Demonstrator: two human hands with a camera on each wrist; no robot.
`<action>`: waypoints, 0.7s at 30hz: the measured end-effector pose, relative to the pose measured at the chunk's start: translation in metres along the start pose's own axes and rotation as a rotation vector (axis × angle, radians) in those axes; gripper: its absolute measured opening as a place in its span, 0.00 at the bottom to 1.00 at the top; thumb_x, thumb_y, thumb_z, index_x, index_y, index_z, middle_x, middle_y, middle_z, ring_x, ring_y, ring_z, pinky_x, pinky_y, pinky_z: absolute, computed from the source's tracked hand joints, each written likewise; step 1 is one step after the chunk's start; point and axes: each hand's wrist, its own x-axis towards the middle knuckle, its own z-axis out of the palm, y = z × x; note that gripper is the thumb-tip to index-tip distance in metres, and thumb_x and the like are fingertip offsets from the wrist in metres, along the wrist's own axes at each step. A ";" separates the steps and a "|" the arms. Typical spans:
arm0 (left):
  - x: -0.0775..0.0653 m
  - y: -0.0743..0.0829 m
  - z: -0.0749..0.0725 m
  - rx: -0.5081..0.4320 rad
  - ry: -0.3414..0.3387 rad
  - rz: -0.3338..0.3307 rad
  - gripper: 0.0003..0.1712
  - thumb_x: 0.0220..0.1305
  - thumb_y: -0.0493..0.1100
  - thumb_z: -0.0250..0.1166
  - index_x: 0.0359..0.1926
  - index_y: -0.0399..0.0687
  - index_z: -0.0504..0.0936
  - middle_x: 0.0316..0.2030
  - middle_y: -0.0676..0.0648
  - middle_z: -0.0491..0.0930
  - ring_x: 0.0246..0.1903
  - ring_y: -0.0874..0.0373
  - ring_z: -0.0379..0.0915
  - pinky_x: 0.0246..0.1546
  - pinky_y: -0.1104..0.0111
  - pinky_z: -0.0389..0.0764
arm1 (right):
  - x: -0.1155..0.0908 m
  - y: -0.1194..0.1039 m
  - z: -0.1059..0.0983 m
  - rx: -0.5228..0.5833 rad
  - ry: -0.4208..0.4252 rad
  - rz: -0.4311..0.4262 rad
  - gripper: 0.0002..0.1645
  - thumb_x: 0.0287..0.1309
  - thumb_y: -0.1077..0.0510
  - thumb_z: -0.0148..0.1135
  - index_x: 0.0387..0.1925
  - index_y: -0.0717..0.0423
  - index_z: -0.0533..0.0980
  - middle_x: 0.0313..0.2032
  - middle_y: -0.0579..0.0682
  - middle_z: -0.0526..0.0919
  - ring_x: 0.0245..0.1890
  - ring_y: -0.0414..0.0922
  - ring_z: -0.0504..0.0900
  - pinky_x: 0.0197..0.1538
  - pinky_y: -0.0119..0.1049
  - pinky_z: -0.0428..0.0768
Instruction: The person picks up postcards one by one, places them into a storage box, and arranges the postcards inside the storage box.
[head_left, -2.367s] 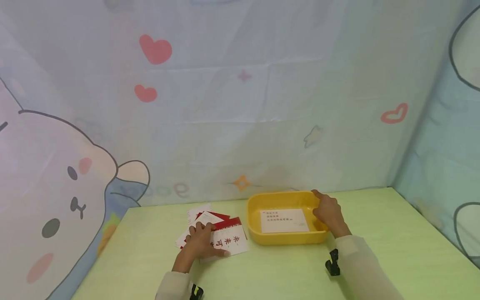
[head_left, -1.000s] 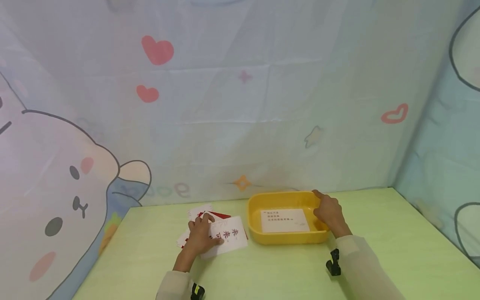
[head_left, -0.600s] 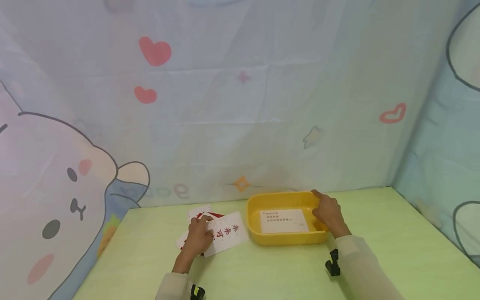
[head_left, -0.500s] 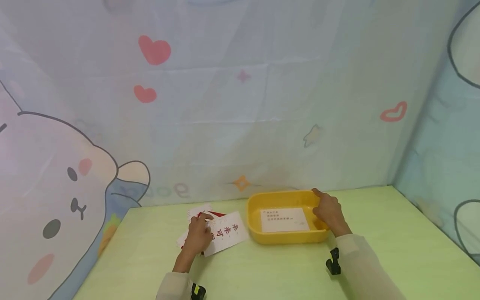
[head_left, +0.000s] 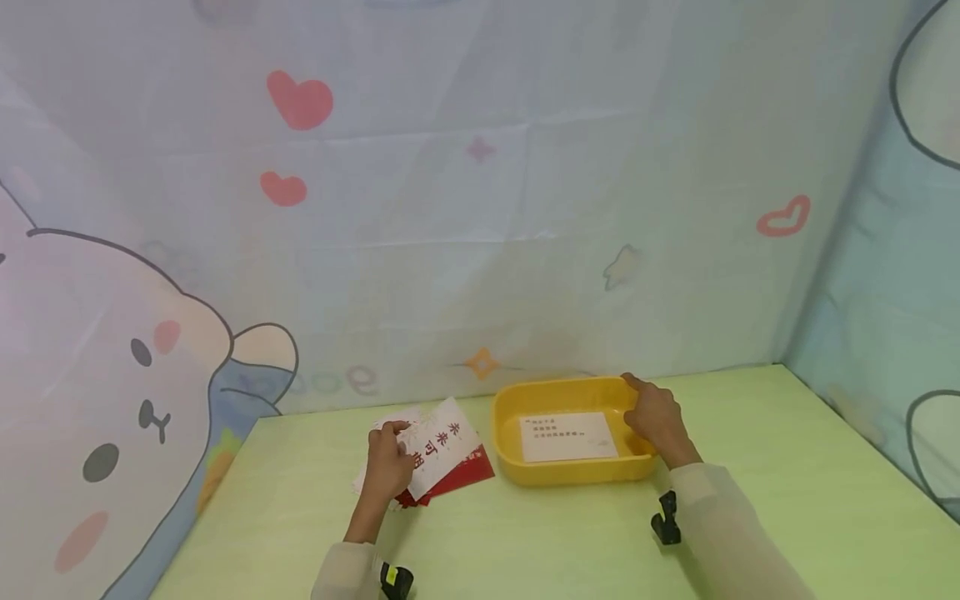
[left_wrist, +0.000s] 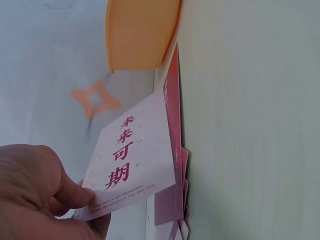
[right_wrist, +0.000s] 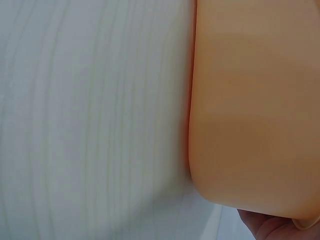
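A white card (head_left: 442, 446) with red lettering is pinched at its edge between the thumb and fingers of my left hand (head_left: 390, 460). In the left wrist view the card (left_wrist: 132, 155) is tilted, raised off a red card (left_wrist: 172, 120) beneath it. Several more red and white cards lie in a loose pile under the hand, partly hidden. My right hand (head_left: 660, 421) grips the right end of a yellow tray (head_left: 577, 475), fingers over the rim. A white printed card (head_left: 568, 437) lies flat inside that tray. From the right wrist, the tray's wall (right_wrist: 255, 110) hides most of the hand.
The tray stands just right of the card pile on a pale green table (head_left: 525, 542). Behind the table hangs a cloth backdrop (head_left: 450, 292) printed with hearts and a cartoon animal. The table's right edge runs along another cloth panel (head_left: 892, 333).
My left hand has drawn the white lettered card off the pile, lifting and turning it and uncovering the red card below. The right hand has kept its grip on the tray.
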 end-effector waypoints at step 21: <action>0.007 0.030 -0.002 -0.169 0.132 -0.074 0.21 0.67 0.26 0.47 0.60 0.37 0.71 0.50 0.32 0.73 0.42 0.45 0.78 0.34 0.64 0.81 | 0.000 0.001 -0.002 -0.008 0.005 -0.009 0.40 0.53 0.67 0.55 0.70 0.62 0.63 0.51 0.73 0.80 0.26 0.51 0.69 0.25 0.35 0.68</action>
